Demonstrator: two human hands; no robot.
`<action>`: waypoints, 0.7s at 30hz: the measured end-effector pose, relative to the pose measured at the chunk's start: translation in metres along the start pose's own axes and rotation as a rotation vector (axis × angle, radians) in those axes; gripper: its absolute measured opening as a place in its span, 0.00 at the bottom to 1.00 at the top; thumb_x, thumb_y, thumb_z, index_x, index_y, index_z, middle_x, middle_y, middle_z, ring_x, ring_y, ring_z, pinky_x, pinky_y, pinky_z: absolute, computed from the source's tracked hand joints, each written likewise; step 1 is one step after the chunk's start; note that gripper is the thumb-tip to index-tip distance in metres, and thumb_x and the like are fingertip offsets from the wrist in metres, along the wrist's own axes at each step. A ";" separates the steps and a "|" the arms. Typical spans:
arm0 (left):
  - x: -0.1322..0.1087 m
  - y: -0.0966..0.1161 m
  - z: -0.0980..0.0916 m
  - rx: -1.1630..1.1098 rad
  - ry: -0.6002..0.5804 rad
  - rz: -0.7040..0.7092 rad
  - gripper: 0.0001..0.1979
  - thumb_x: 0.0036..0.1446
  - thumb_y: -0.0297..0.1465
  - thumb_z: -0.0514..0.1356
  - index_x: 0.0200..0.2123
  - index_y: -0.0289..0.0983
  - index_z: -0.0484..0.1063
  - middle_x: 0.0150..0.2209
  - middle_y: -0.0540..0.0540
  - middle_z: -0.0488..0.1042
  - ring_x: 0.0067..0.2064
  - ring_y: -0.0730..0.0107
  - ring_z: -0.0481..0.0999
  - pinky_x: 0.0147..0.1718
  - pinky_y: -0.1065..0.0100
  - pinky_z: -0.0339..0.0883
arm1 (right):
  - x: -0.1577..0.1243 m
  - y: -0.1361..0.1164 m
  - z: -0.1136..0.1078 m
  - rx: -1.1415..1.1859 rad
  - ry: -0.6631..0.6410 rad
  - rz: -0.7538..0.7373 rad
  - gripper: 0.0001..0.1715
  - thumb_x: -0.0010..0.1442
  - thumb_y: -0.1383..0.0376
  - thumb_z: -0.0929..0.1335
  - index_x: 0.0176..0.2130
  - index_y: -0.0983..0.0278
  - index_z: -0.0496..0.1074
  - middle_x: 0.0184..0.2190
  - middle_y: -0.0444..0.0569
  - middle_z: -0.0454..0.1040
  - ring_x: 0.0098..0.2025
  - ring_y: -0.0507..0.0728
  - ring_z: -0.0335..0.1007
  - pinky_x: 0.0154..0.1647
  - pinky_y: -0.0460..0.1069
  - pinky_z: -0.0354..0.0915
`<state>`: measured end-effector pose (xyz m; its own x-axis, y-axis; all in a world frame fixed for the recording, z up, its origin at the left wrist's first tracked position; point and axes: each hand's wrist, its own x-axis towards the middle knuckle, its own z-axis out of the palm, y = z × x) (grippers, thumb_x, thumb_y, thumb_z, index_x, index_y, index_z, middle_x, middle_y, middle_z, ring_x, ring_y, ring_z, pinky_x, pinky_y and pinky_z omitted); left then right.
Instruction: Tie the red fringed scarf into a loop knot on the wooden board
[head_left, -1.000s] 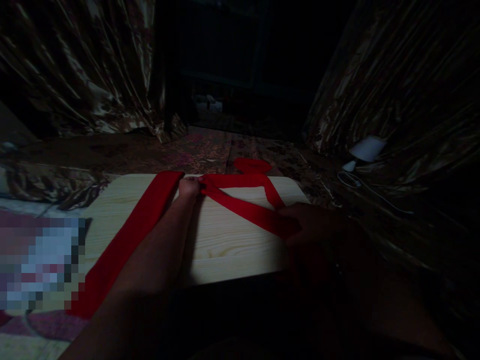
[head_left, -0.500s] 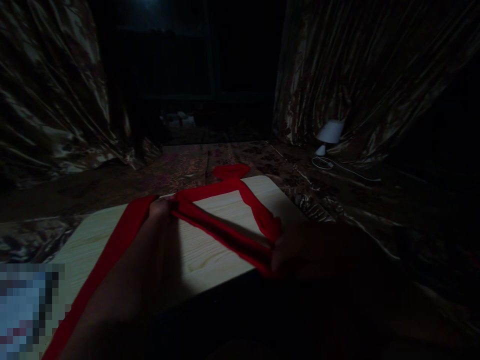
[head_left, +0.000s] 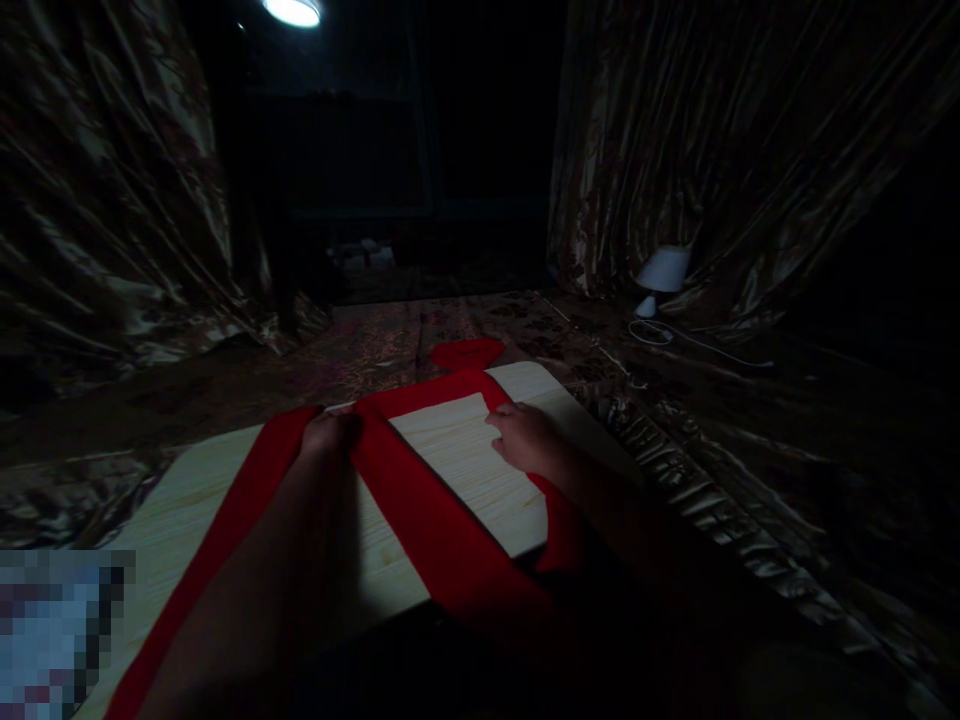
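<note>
A long red cloth band (head_left: 435, 520) lies folded across a pale wooden board (head_left: 465, 460). One length runs down to the lower left, another crosses toward the near edge, and a third follows the far edge to the right. My left hand (head_left: 330, 435) pinches the band at the fold near the board's far side. My right hand (head_left: 525, 438) rests on the right length of the band, fingers curled and pressing it against the board. A red bunch of the same band (head_left: 465, 352) lies just beyond the board.
The room is dark. Shiny patterned curtains (head_left: 720, 150) hang left and right. A small white lamp (head_left: 660, 275) with a cord stands on the patterned floor at right. A ceiling light (head_left: 292, 12) glows above. A blurred patch sits at lower left.
My right hand let go of the band near the board's front edge and moved up onto the right length. The crossing length now lies flat and wider. The view tilted slightly.
</note>
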<state>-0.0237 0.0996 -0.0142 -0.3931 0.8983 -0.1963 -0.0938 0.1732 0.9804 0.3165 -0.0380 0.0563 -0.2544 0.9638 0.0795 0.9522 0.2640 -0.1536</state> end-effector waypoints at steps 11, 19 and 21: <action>-0.023 0.002 0.014 0.483 0.179 0.352 0.13 0.46 0.29 0.64 0.38 0.36 0.79 0.44 0.35 0.79 0.49 0.47 0.77 0.51 0.52 0.69 | 0.071 0.038 0.024 0.212 0.149 0.241 0.29 0.60 0.73 0.64 0.61 0.67 0.68 0.50 0.60 0.77 0.51 0.61 0.74 0.51 0.49 0.64; -0.070 0.009 0.095 1.055 -0.464 0.983 0.18 0.58 0.32 0.55 0.47 0.36 0.80 0.54 0.40 0.77 0.66 0.53 0.63 0.64 0.58 0.58 | 0.114 0.064 0.014 0.664 0.398 0.485 0.16 0.63 0.65 0.64 0.44 0.69 0.78 0.40 0.53 0.80 0.40 0.55 0.75 0.41 0.44 0.66; -0.076 0.007 0.113 1.172 -0.646 1.017 0.21 0.60 0.35 0.54 0.51 0.36 0.79 0.54 0.41 0.77 0.69 0.52 0.56 0.67 0.55 0.52 | 0.118 0.068 0.010 0.689 0.417 0.507 0.17 0.64 0.60 0.64 0.40 0.69 0.78 0.34 0.51 0.80 0.34 0.53 0.74 0.35 0.44 0.64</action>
<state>0.1093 0.0782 0.0099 0.5806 0.7819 0.2270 0.7460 -0.6226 0.2365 0.3496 0.0941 0.0455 0.3697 0.9137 0.1685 0.5896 -0.0905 -0.8026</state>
